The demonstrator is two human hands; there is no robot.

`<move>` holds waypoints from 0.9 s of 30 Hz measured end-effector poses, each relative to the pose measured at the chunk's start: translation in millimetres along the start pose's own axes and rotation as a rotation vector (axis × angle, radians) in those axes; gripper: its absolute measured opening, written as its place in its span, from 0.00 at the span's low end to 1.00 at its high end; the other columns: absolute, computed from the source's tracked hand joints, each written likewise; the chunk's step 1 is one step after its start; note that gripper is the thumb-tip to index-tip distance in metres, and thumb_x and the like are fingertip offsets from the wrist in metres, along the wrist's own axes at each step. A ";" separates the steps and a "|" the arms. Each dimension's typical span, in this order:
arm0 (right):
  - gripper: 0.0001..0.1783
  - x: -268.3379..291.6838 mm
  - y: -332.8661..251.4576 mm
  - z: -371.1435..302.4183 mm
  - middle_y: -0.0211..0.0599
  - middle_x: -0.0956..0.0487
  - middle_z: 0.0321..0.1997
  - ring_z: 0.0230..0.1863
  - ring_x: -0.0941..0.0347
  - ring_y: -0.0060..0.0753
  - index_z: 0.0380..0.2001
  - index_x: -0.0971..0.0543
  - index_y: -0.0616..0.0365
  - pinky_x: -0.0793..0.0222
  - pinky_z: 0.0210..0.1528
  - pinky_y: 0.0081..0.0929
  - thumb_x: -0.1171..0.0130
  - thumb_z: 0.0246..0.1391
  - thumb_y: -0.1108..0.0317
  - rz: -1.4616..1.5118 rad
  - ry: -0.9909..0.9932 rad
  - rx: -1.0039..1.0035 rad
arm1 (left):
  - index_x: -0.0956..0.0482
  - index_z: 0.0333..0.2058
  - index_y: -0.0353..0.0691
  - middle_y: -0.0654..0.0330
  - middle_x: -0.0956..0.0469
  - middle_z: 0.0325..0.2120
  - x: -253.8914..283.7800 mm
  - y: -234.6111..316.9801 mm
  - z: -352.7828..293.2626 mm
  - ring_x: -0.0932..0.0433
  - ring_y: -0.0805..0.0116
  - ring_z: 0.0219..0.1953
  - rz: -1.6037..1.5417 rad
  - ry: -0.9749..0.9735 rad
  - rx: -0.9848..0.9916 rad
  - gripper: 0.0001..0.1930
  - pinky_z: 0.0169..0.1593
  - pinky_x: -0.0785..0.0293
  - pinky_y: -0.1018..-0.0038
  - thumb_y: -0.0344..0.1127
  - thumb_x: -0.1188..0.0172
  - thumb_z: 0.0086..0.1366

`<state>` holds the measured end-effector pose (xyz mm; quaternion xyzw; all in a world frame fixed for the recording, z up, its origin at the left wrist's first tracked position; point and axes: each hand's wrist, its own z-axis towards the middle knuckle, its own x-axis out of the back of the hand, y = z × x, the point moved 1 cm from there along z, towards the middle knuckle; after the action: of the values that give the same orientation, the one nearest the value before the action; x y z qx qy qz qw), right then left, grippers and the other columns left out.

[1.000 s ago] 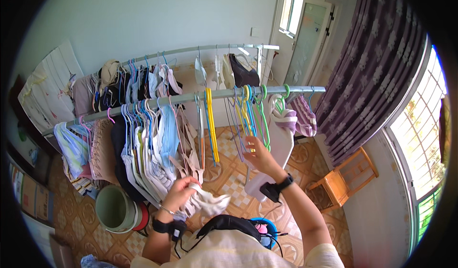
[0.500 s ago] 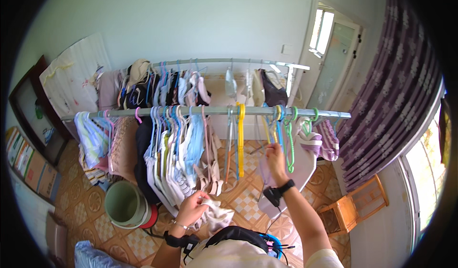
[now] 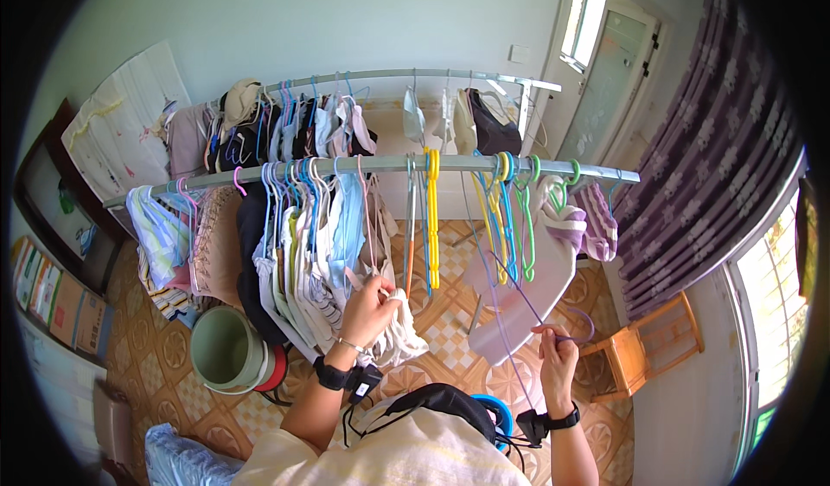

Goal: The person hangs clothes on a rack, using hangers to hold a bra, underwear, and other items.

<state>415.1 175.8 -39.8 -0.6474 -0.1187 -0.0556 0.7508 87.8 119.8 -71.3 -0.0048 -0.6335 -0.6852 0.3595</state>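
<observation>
A cream-white garment point(image 3: 403, 337) hangs bunched from my left hand point(image 3: 367, 315), whose fingers are closed on it below the front rail point(image 3: 558, 168). My right hand point(image 3: 558, 369), lower and to the right, grips a thin purple clothes hanger point(image 3: 518, 290) near its hook; the hanger is off the rail and tilted. Between the two hands, yellow hangers point(image 3: 433, 227) hang bare on the rail. Green hangers point(image 3: 527, 235) and blue ones hang to their right. White and pale clothes point(image 3: 298, 270) hang close together left of my left hand.
Behind runs a second rail point(image 3: 389, 73) with more clothes. A green bucket point(image 3: 226, 348) stands on the floor at left, a wooden chair point(image 3: 631, 365) at right. A blue basin point(image 3: 500, 408) is partly hidden beside my body. A purple curtain point(image 3: 692, 157) hangs at right.
My right hand has come down and right from among the hangers, now with the purple hanger in it. My left hand has risen slightly with the garment.
</observation>
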 end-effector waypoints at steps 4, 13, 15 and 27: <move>0.10 8.2 -29.0 -34.5 0.24 0.34 0.17 0.17 0.43 0.14 0.30 0.21 0.66 0.48 0.20 0.15 0.51 0.61 0.74 0.150 -0.168 0.034 | 0.27 0.32 0.41 0.56 0.23 0.18 -7.4 17.7 18.0 0.22 0.56 0.22 0.153 0.032 -0.009 0.10 0.26 0.30 0.64 0.39 0.39 0.56; 0.11 -19.3 -27.7 -40.6 0.19 0.38 0.15 0.17 0.47 0.12 0.32 0.20 0.63 0.52 0.20 0.16 0.51 0.62 0.72 0.311 -0.299 -0.069 | 0.25 0.32 0.43 0.57 0.23 0.19 -26.4 72.7 6.6 0.22 0.55 0.22 0.460 -0.034 -0.249 0.08 0.25 0.31 0.63 0.38 0.38 0.56; 0.11 -16.7 -25.8 -30.3 0.19 0.38 0.15 0.17 0.46 0.12 0.32 0.20 0.61 0.51 0.20 0.15 0.51 0.62 0.70 0.300 -0.280 -0.068 | 0.24 0.31 0.42 0.55 0.24 0.17 -25.7 82.2 3.7 0.24 0.53 0.22 0.414 -0.134 -0.327 0.06 0.24 0.32 0.63 0.36 0.39 0.57; 0.15 35.1 -36.4 -7.2 0.25 0.31 0.14 0.16 0.42 0.12 0.27 0.21 0.64 0.54 0.20 0.15 0.49 0.61 0.64 0.424 -0.149 0.060 | 0.23 0.40 0.44 0.63 0.24 0.12 27.4 160.6 24.2 0.24 0.72 0.14 0.317 -0.541 -0.359 0.11 0.21 0.32 0.76 0.42 0.41 0.62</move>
<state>441.1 165.5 2.9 -0.6376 -0.0366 0.1551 0.7537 136.6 137.4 85.0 -0.3472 -0.5666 -0.6953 0.2739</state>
